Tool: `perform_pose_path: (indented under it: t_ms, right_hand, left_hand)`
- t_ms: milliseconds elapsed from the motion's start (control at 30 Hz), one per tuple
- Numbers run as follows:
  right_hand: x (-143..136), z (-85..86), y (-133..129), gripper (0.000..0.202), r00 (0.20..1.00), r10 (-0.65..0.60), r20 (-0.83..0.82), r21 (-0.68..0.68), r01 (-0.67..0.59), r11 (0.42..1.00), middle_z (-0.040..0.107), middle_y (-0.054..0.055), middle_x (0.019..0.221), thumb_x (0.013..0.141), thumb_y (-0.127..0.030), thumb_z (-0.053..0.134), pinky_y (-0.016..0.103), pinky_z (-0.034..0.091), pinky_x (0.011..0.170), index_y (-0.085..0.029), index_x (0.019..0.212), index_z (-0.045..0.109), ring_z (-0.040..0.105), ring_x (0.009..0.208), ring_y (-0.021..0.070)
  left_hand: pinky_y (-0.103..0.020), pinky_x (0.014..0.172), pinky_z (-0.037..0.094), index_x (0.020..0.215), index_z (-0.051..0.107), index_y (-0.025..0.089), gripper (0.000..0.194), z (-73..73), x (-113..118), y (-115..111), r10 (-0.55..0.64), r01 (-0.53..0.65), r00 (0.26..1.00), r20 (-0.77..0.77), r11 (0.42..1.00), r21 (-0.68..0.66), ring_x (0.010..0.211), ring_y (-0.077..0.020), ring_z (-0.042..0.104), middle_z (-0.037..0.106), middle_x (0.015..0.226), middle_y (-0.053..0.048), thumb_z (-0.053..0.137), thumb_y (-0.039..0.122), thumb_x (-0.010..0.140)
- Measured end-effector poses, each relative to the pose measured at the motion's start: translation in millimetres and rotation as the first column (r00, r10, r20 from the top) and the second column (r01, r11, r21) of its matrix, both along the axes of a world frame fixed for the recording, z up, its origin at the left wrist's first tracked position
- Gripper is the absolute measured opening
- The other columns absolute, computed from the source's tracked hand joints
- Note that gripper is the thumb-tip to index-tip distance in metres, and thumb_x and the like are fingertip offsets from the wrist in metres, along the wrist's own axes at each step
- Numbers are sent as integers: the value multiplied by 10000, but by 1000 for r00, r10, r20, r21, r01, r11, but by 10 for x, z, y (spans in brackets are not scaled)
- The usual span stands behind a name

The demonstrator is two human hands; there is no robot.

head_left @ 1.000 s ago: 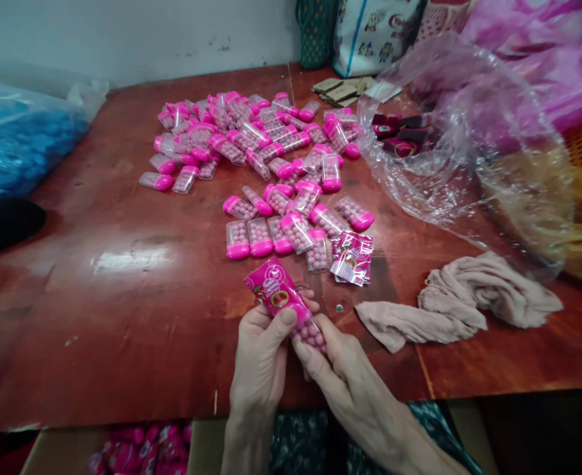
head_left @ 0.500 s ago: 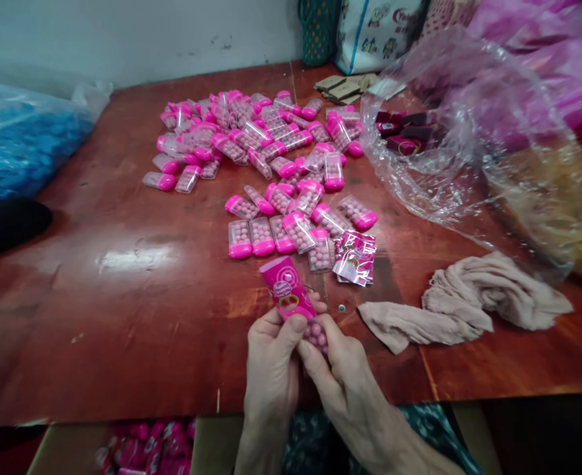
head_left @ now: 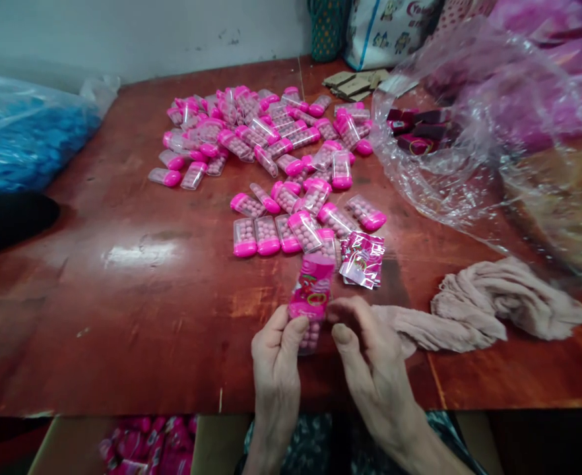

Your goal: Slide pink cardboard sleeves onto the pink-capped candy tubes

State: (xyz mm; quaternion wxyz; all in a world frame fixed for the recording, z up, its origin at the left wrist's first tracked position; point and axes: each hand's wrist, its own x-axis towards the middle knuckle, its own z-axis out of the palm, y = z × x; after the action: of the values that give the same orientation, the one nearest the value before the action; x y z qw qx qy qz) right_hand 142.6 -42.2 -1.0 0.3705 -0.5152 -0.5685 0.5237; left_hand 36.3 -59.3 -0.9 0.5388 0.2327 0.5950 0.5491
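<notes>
My left hand [head_left: 277,349] pinches a small clear container of pink balls [head_left: 310,338] near the table's front edge. A glossy pink printed sleeve [head_left: 313,287] covers the container's upper part. To the right of it, my right hand [head_left: 370,349] has its thumb and fingers apart, with nothing visible between them. Just beyond the sleeve lie several pink-capped containers [head_left: 267,236], with a bigger heap of them [head_left: 241,119] farther back. A small stack of shiny pink sleeves [head_left: 363,259] rests right of the nearer containers.
A crumpled beige cloth [head_left: 469,307] lies at the right. Behind it spreads a clear plastic bag [head_left: 434,191] with dark red packets. A bag of blue pieces [head_left: 28,135] is at the left. Below the table edge, an open carton [head_left: 222,445] sits beside pink packets [head_left: 147,445].
My right hand has let go of the container and moved right, its fingers now apart. The sleeved container in my left hand has turned more upright. The view has shifted slightly.
</notes>
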Motion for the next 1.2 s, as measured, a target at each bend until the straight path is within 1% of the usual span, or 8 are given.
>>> perform_pose_path:
  t_ms: [133, 233, 533, 667, 767, 900, 1067, 1200]
  right_hand:
    - [45, -14, 84, 180, 971, -55, -232, -233, -1, 973, 553, -15, 701, 834, -371, 513, 199, 445, 450, -210, 916, 521, 515, 522, 103]
    - [23, -21, 126, 188, 906, -165, -389, -388, 1, 922, 496, -71, 512, 833, -391, 514, 169, 370, 314, -207, 871, 518, 400, 324, 58]
    - [24, -9, 106, 161, 893, -230, -388, -425, 48, 904, 625, -32, 596, 698, -272, 694, 139, 452, 411, -166, 765, 593, 534, 433, 60]
    - [89, -9, 151, 161, 829, -254, -498, -467, -10, 884, 644, 0, 657, 705, -269, 681, 193, 501, 508, -156, 784, 598, 591, 541, 108]
    - [82, 1, 169, 131, 801, -266, -536, -453, -7, 892, 600, -23, 589, 756, -292, 618, 200, 465, 406, -177, 803, 578, 556, 457, 111]
    - [7, 17, 125, 76, 848, -216, -483, -426, -12, 905, 536, -57, 509, 763, -258, 599, 169, 388, 332, -185, 766, 579, 470, 365, 78]
    - [-59, 23, 35, 100, 927, -230, -296, -415, 92, 905, 604, -17, 603, 694, -226, 664, 183, 458, 487, -149, 751, 635, 531, 507, 91]
    - [-25, -4, 47, 277, 870, -214, -445, -491, -37, 871, 538, -51, 534, 677, -326, 697, 173, 416, 356, -161, 879, 601, 473, 379, 69]
  left_hand:
    - [-203, 452, 426, 870, 615, 138, 175, -21, 62, -25, -204, 208, 970, 128, 978, -15, 478, -90, 489, 548, 576, 16, 536, 280, 804]
    - [-226, 453, 433, 876, 574, 140, 141, -64, 103, -42, -257, 261, 938, 232, 965, 10, 495, -115, 523, 567, 596, 3, 547, 252, 794]
    - [-194, 439, 330, 920, 600, 138, 176, 36, 150, -62, -170, 161, 978, -118, 984, -78, 471, -74, 425, 512, 545, 30, 530, 252, 806]
    - [-185, 458, 337, 919, 610, 171, 160, 91, 146, -42, -293, 277, 936, -194, 955, -107, 472, -71, 423, 513, 537, 42, 522, 249, 810]
    - [-183, 477, 348, 894, 620, 185, 144, 119, 140, -44, -371, 353, 899, -233, 928, -116, 476, -74, 428, 513, 532, 43, 531, 251, 803]
    - [-190, 475, 357, 807, 642, 177, 125, 142, 159, -74, -307, 289, 930, -203, 950, -116, 469, -85, 434, 517, 520, 31, 546, 253, 784]
    - [-200, 493, 395, 956, 631, 179, 216, 87, 203, -83, -120, 122, 992, 36, 990, -66, 537, -106, 489, 596, 684, -12, 576, 246, 759]
    - [-156, 373, 320, 977, 576, 165, 218, 28, 190, -36, -110, 122, 978, 177, 991, -56, 444, -70, 446, 556, 610, 8, 562, 255, 778]
